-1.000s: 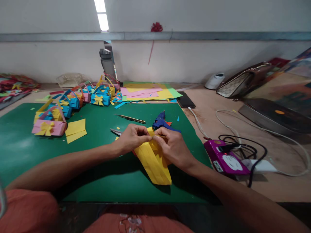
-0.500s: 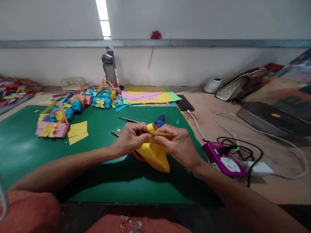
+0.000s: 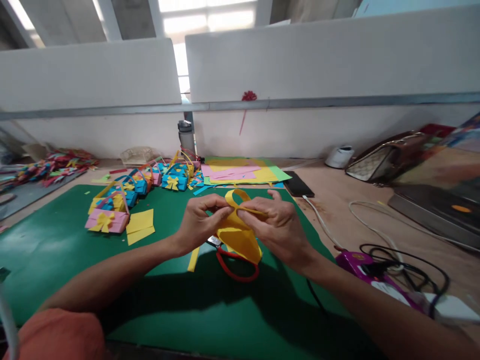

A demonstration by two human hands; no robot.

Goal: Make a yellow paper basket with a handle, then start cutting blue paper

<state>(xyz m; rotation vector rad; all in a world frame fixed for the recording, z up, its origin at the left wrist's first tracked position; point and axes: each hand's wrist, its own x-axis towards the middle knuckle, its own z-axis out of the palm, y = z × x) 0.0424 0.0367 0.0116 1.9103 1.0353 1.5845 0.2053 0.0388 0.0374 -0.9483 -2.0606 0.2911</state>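
Note:
Between both hands is a yellow paper basket (image 3: 240, 236), tilted, with a looped yellow paper strip (image 3: 235, 196) at its top. My left hand (image 3: 204, 220) pinches the strip from the left, thumb against forefinger. From the right, my right hand (image 3: 279, 225) pinches the same strip, its end lying along the forefinger. Below the basket lie scissors with red handles (image 3: 240, 276), partly hidden by it. A short yellow strip (image 3: 193, 260) rests on the green mat (image 3: 168, 295) beside them.
Finished paper baskets (image 3: 107, 220) stand at the mat's left and back, near a yellow paper square (image 3: 140, 226). Coloured sheets (image 3: 243, 171), a phone (image 3: 299, 184) and a bottle (image 3: 186, 137) are behind. A purple power strip (image 3: 360, 265) with cables sits right.
My view has tipped up and shifted left, so the scene sits lower and farther right. The yellow loop looks larger and rounder; both hands keep their pinch. The red scissor handles show more.

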